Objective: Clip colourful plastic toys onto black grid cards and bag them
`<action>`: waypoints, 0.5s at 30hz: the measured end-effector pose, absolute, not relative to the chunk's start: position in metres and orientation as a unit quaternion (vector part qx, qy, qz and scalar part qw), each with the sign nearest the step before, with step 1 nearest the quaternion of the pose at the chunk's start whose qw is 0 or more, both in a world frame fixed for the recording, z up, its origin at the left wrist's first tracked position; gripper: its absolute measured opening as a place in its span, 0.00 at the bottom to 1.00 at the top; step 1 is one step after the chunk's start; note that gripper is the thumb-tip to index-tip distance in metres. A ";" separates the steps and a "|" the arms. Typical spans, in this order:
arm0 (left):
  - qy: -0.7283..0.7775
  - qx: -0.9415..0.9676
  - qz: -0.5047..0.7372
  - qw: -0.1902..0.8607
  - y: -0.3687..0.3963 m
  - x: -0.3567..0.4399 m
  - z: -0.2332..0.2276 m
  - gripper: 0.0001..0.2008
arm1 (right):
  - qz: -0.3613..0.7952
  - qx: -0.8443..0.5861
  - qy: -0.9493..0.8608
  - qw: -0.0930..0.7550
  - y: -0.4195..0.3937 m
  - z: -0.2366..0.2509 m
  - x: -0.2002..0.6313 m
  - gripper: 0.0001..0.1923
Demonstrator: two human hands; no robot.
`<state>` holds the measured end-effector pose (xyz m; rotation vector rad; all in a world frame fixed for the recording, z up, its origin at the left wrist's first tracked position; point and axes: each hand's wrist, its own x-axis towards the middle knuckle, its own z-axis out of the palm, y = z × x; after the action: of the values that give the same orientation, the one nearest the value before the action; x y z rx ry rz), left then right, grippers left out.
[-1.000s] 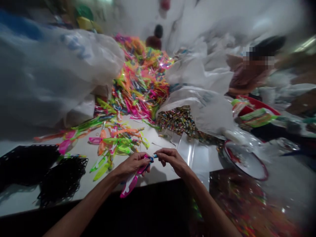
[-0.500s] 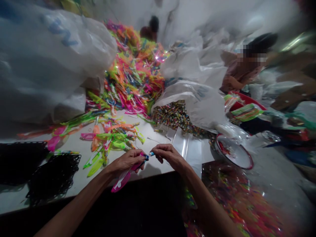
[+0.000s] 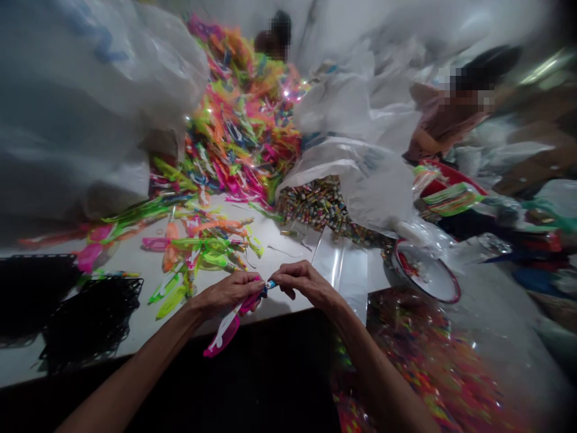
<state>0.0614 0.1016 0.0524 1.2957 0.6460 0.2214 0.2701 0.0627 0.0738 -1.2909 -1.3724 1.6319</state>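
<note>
My left hand point(image 3: 231, 291) is closed around a pink see-through plastic toy point(image 3: 225, 332) with a white strip inside. The toy's broad end hangs down over the table's front edge. Between thumb and fingertips, my right hand point(image 3: 307, 280) pinches a small blue printed tube point(image 3: 270, 285) against the toy's dark blue end. Whether the tube is fixed to it is too small to tell. Left of my hands lie loose neon toys point(image 3: 205, 246) in yellow, green, orange and pink, some with printed tubes on their ends.
A big heap of neon toys point(image 3: 247, 120) rises at the back, beside a white plastic bag point(image 3: 360, 186) spilling small printed tubes point(image 3: 315, 204). Black mesh pieces point(image 3: 94, 322) lie at left. A red-rimmed basin point(image 3: 444, 294) stands at right. Another person point(image 3: 444, 123) sits at the back right.
My right hand has brought the blue tube slightly left, closer against the toy's end. The pink toy stays in my left hand. The whole view has shifted a little.
</note>
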 end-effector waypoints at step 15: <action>0.307 0.629 0.114 0.705 0.108 0.070 0.023 0.24 | 0.555 -0.538 -0.546 0.323 0.064 0.071 0.265 0.16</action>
<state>0.0705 0.1078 0.0226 1.3989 0.6837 0.2535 0.2645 0.0640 0.0713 -1.4126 -1.4328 1.4579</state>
